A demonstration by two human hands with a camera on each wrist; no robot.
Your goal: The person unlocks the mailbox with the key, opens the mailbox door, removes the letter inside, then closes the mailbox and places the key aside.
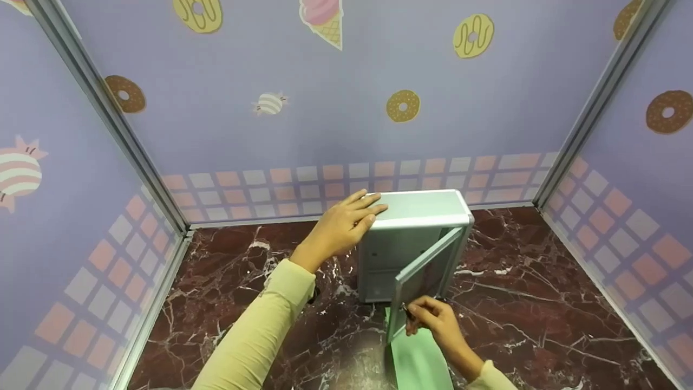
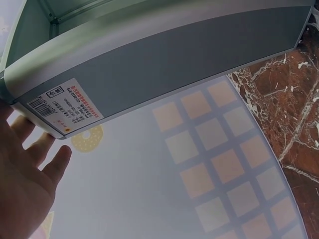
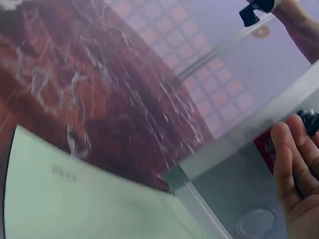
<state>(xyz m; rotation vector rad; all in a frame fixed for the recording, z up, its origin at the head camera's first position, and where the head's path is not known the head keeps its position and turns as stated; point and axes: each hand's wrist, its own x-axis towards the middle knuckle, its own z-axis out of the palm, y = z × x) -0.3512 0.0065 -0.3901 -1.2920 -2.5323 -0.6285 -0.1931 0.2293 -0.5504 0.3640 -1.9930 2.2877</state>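
A pale metal box cabinet [image 1: 417, 208] stands upright on the marbled surface, its hinged front door [image 1: 427, 260] swung outward. My left hand [image 1: 344, 222] rests on the cabinet's top left corner with fingers spread. In the left wrist view those fingers reach the edge beside a white barcode label [image 2: 65, 107] on the cabinet's side. Low on the door's free edge, my right hand [image 1: 433, 319] pinches the door at a small dark and silver fitting [image 3: 310, 122]. Something red [image 3: 265, 147] shows on the door behind the right fingers. Bare interior walls are visible through the opening.
A mint-green sheet [image 1: 419, 357] lies below the door, toward me, with small print in the right wrist view. Dark red marbled tabletop [image 1: 520, 303] spreads around the cabinet. Lilac walls [image 1: 335, 108] with sweets pictures and metal corner posts [image 1: 582, 103] enclose it.
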